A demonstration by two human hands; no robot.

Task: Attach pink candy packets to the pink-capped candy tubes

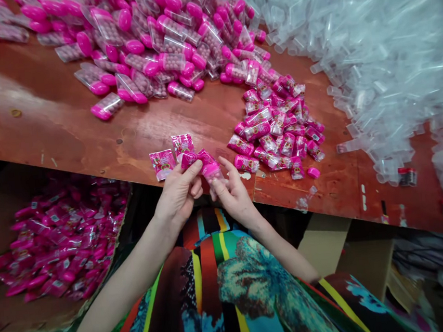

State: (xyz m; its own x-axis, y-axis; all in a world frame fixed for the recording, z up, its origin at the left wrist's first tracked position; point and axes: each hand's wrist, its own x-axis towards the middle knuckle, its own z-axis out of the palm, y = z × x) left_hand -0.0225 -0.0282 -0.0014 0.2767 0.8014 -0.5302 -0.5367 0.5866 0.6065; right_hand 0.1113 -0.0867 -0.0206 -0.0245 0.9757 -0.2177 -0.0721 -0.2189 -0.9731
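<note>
Just off the table's front edge, my left hand (pixel 181 188) pinches a pink printed wrapper (pixel 190 161) between thumb and fingers. My right hand (pixel 226 186) closes on the lower end of a pink packet (pixel 211 169), its index finger raised; the packet touches the wrapper. What lies inside the packet I cannot make out. Two flat pink wrappers, one a square wrapper (pixel 162 164) and the other behind it (pixel 182 143), lie beside my left hand. To the right of my right hand is a heap of small filled pink packets (pixel 274 127).
Clear pink-capped containers of small balls (pixel 172 61) are piled at the back of the brown table (pixel 63 113). Clear plastic tubes (pixel 350 33) cover the right. A cardboard box (pixel 36 322) of pink packages (pixel 71 232) stands lower left. A small pink cap (pixel 313 172) lies near the edge.
</note>
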